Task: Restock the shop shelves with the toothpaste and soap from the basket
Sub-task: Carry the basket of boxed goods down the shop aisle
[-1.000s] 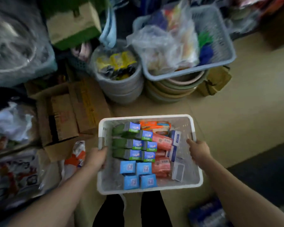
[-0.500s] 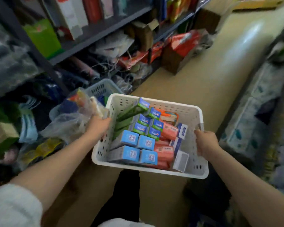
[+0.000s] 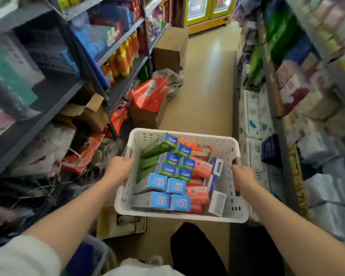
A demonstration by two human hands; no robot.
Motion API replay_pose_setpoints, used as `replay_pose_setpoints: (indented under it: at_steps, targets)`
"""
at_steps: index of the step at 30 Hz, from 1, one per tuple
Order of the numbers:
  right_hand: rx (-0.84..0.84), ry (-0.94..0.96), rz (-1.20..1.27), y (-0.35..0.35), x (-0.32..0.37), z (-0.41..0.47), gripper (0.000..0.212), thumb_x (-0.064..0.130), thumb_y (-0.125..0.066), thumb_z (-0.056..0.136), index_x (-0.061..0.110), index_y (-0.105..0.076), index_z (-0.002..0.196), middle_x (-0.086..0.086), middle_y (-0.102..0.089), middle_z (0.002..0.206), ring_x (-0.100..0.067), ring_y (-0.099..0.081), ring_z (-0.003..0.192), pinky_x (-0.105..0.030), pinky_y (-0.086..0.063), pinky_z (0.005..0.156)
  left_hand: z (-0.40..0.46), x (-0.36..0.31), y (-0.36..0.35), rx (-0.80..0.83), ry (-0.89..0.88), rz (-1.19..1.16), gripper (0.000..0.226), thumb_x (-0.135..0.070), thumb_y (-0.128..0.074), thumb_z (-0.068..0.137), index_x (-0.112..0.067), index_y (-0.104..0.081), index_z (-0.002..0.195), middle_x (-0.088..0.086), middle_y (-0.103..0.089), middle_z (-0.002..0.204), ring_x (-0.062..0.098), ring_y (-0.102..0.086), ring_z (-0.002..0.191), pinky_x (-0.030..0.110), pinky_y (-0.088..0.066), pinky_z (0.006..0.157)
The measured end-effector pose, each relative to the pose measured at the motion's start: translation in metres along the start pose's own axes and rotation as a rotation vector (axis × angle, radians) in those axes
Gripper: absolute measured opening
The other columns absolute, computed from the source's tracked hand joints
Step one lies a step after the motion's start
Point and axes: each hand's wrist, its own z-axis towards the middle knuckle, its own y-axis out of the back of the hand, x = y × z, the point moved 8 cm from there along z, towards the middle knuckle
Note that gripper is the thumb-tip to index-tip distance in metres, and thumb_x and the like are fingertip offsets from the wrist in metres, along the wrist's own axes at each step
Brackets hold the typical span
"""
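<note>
I hold a white perforated plastic basket (image 3: 225,145) in front of me at waist height. My left hand (image 3: 119,169) grips its left side and my right hand (image 3: 242,177) grips the handle slot on its right side. Inside lie green toothpaste boxes (image 3: 156,149) with blue ends, light blue boxes (image 3: 157,183) below them, orange-red soap boxes (image 3: 202,169) and a few white and blue boxes (image 3: 217,203) on the right. Dark metal shelves (image 3: 126,50) run along the left of the aisle, and shelves (image 3: 283,108) with stacked packs stand on the right.
Cardboard boxes (image 3: 171,48) and a red packet (image 3: 149,94) on a box stand on the floor along the left shelves. Tissue packs (image 3: 255,114) line the right side. The tan floor (image 3: 207,86) runs ahead to a yellow-framed fridge (image 3: 207,10). A box (image 3: 124,222) sits near my feet.
My view has swung up and round from the floor clutter to look down the aisle. Both hands have kept their hold on the basket, which now tilts slightly left side up.
</note>
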Motion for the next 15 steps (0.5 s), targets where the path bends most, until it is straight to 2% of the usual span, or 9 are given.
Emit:
replay_pose_setpoints:
  at_steps: [5, 11, 15]
  targets:
    - [-0.042, -0.001, -0.004, -0.009, 0.077, 0.108, 0.024, 0.022, -0.049, 0.091, 0.01, -0.054, 0.071, -0.007, -0.05, 0.061, -0.02, -0.046, 0.052, -0.026, -0.034, 0.047, 0.119, -0.08, -0.05, 0.022, 0.034, -0.001, 0.035, -0.026, -0.053, 0.088, -0.006, -0.048, 0.06, 0.007, -0.04, 0.045, 0.021, -0.036, 0.031, 0.024, -0.035, 0.043]
    - [-0.055, -0.015, 0.005, -0.01, 0.201, 0.254, 0.025, 0.022, -0.05, 0.091, 0.01, -0.053, 0.069, -0.008, -0.051, 0.062, -0.02, -0.048, 0.053, -0.027, -0.035, 0.048, 0.252, -0.191, -0.109, 0.029, 0.088, 0.007, 0.031, -0.03, -0.053, 0.088, -0.006, -0.056, 0.069, 0.005, -0.041, 0.045, 0.021, -0.038, 0.036, 0.026, -0.037, 0.042]
    - [-0.087, -0.007, -0.026, -0.008, 0.295, 0.339, 0.028, 0.024, -0.051, 0.09, 0.011, -0.051, 0.066, -0.006, -0.047, 0.059, -0.018, -0.044, 0.05, -0.027, -0.034, 0.047, 0.331, -0.273, -0.133, 0.017, 0.072, -0.028, 0.037, -0.03, -0.052, 0.089, -0.01, -0.05, 0.058, 0.003, -0.04, 0.045, 0.021, -0.038, 0.037, 0.026, -0.037, 0.044]
